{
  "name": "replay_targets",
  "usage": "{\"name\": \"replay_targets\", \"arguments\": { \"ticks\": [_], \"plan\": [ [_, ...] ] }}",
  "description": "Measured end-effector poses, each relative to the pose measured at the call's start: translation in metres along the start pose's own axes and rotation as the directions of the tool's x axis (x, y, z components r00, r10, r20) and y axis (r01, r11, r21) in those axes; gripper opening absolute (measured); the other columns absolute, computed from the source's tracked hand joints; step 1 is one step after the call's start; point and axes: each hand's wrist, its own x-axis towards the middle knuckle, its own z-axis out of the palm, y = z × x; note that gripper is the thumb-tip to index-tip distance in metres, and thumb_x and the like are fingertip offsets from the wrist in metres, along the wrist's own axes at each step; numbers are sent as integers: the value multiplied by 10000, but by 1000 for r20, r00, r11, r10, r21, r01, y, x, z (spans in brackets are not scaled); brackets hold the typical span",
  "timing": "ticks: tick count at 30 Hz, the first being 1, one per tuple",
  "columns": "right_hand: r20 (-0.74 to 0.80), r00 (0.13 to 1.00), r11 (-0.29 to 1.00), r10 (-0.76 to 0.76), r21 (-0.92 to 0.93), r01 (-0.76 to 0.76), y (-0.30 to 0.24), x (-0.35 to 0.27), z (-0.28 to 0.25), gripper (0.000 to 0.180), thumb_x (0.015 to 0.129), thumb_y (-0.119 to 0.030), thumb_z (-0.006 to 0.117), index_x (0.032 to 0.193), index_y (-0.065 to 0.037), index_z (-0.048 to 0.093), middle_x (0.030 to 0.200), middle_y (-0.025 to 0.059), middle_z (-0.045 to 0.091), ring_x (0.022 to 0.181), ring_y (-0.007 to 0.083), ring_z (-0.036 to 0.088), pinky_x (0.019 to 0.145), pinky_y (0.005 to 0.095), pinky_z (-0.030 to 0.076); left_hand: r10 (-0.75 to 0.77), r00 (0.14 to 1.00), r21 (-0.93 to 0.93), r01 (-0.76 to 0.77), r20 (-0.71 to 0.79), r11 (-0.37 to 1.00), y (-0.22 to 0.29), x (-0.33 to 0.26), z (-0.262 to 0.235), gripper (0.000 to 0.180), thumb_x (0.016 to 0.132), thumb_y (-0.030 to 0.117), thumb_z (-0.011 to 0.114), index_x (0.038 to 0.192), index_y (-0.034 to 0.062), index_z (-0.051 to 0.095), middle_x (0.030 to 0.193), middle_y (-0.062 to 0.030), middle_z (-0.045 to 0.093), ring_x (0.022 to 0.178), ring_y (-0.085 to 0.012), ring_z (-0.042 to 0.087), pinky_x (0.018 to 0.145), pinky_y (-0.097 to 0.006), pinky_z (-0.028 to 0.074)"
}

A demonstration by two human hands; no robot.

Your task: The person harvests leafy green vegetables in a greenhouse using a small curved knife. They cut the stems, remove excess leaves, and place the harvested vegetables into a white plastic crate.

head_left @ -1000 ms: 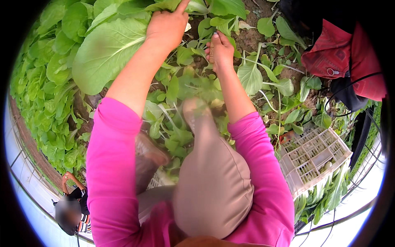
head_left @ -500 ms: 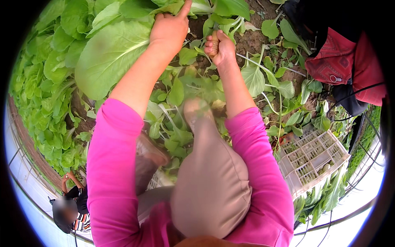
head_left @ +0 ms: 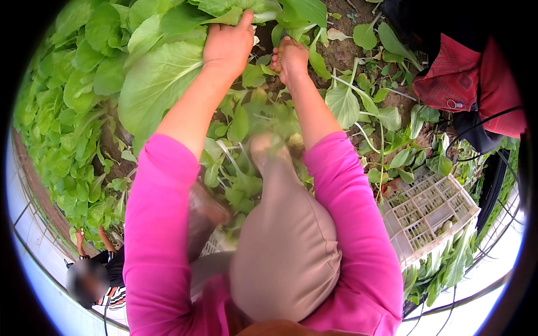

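At the top of the head view my left hand (head_left: 228, 46) is closed on a head of leafy greens (head_left: 246, 10), near the base of its broad leaves. One large pale-veined leaf (head_left: 159, 78) spreads beside my left wrist. Just right of it, my right hand (head_left: 293, 60) is closed round a wooden-handled tool (head_left: 277, 59), low by the stalks and soil. The far end of the tool is hidden among the leaves, so its kind is not plain.
Dense greens (head_left: 78, 112) fill the left side. Cut leaves (head_left: 342, 103) litter the soil. A white plastic crate (head_left: 431, 215) stands at right, below a red patterned cloth (head_left: 451, 78). Another person (head_left: 89, 280) works at lower left.
My right hand has shifted left and turned over with the tool, closer to the base of the greens. My left hand has moved slightly left. The other person's hands have moved apart.
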Motion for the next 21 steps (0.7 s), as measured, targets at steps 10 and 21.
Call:
{"name": "replay_targets", "arguments": {
  "ticks": [10, 21],
  "plan": [
    [-11, 946, 920, -323, -238, 312, 42, -40, -19, 409, 953, -218, 453, 1338, -82, 417, 707, 17, 496, 485, 79, 414, 404, 234, 353, -90, 992, -259, 65, -86, 964, -9, -30, -31, 328, 663, 31, 615, 988, 64, 588, 1310, 26, 433, 824, -197, 612, 803, -357, 443],
    [387, 648, 454, -656, -483, 749, 16, -111, -26, 582, 732, 46, 551, 1299, -49, 466, 1243, 174, 495, 1108, 284, 515, 958, 332, 404, -479, 872, -888, 136, -104, 440, -46, -178, -127, 327, 671, -19, 638, 993, -32, 579, 1261, -112, 465, 1075, -211, 518, 892, -297, 426]
  ]
}}
